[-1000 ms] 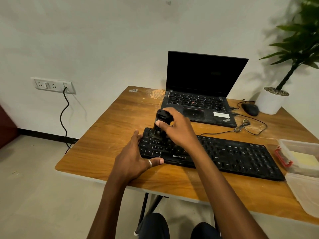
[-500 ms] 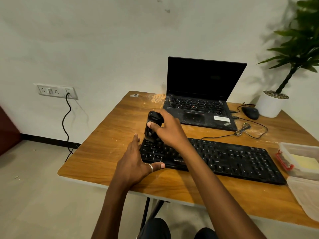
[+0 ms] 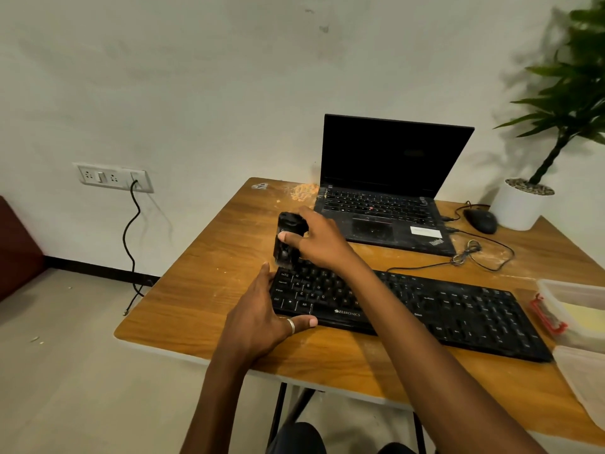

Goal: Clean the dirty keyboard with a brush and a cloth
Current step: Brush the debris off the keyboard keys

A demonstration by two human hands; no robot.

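Observation:
A long black keyboard (image 3: 458, 309) lies across the wooden table (image 3: 209, 283), dusty on its keys. My right hand (image 3: 322, 240) grips a black brush (image 3: 287, 235) upright, its bristles down at the keyboard's far left corner. My left hand (image 3: 258, 317) rests on the table against the keyboard's left end, thumb along the front edge and fingers straight along the side. A ring sits on the thumb. No cloth is plainly visible; a yellow sheet lies inside the plastic box.
An open black laptop (image 3: 386, 191) stands behind the keyboard, with crumbs (image 3: 302, 191) beside its left corner. A mouse (image 3: 480, 221) with cable and a potted plant (image 3: 523, 204) sit at the back right. A clear plastic box (image 3: 576, 309) and its lid (image 3: 582, 381) occupy the right edge.
My right hand has swept the brush leftward from over the keys to the keyboard's far left corner. My left hand has stayed at the keyboard's left end.

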